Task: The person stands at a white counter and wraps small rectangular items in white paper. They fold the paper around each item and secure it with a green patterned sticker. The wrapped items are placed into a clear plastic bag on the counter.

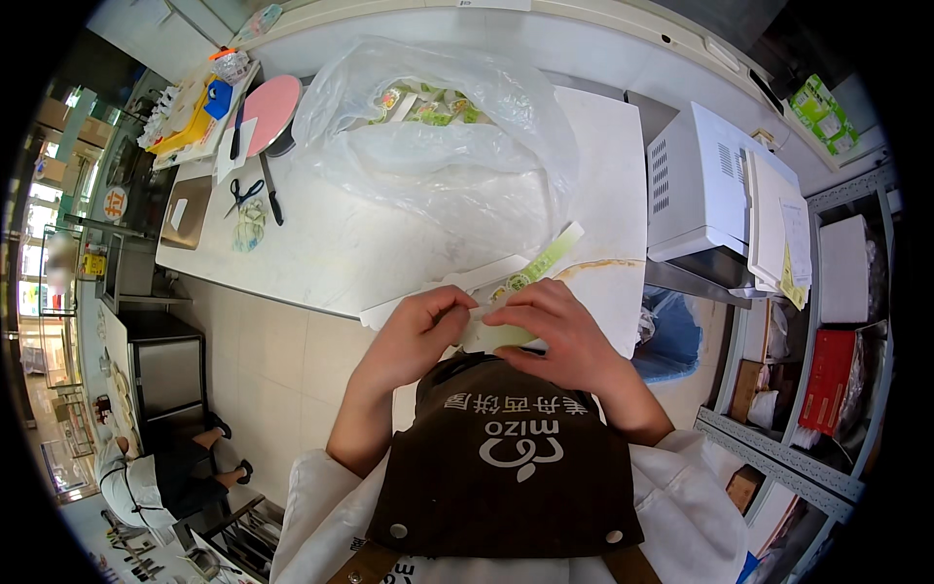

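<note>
At the near edge of the table, close to the apron, my left hand [428,327] and my right hand [550,329] are closed on a green-and-white printed card [516,282]. It looks like a flat paper box being handled. One green-and-white flap sticks out to the upper right, and a white strip extends to the left. Between my fingers the card is partly hidden, so its exact fold cannot be made out. Beyond my hands lies a large clear plastic bag [428,185], its mouth open, with several green-and-white printed pieces [428,105] inside.
Scissors [243,195], a knife [272,195], a crumpled green-and-white wrapper [249,229] and a pink round board [272,107] lie on the table's left. A white appliance [700,175] stands right. Below it is a blue-lined bin [671,336]. Another person [156,482] is at lower left.
</note>
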Demonstrator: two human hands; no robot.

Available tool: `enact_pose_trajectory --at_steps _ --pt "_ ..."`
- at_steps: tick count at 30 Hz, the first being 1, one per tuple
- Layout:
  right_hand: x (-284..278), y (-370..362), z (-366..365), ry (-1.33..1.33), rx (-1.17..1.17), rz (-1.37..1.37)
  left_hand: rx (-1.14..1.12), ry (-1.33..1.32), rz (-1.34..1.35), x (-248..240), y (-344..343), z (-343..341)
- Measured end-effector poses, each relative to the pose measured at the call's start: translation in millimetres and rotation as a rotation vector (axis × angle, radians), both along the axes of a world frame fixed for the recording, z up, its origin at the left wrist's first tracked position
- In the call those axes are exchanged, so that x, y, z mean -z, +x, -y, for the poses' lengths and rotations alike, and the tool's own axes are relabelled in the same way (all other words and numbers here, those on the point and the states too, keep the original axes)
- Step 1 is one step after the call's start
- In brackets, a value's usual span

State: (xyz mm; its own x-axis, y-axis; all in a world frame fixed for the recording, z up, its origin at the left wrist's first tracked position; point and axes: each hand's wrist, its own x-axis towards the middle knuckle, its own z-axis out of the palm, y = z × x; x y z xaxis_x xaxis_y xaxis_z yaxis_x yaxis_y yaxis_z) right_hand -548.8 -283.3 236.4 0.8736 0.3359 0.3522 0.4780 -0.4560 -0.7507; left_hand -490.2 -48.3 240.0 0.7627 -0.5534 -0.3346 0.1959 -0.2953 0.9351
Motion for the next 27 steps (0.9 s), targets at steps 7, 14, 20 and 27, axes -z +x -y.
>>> enact_pose_trajectory --at_steps 7,14,20,27 --pt "0 -3 0 -0.004 -0.019 -0.034 0.035 0.166 0.272 -20 -11 12" --pt "2 -4 0 0.012 0.046 -0.092 -0.013 0.189 0.463 -19 -17 19" --pt "4 -3 0 0.07 0.067 -0.122 -0.005 0.095 0.588 -14 -14 21" --pt "6 2 6 0.117 0.099 -0.141 0.09 0.154 0.433 -25 -9 19"
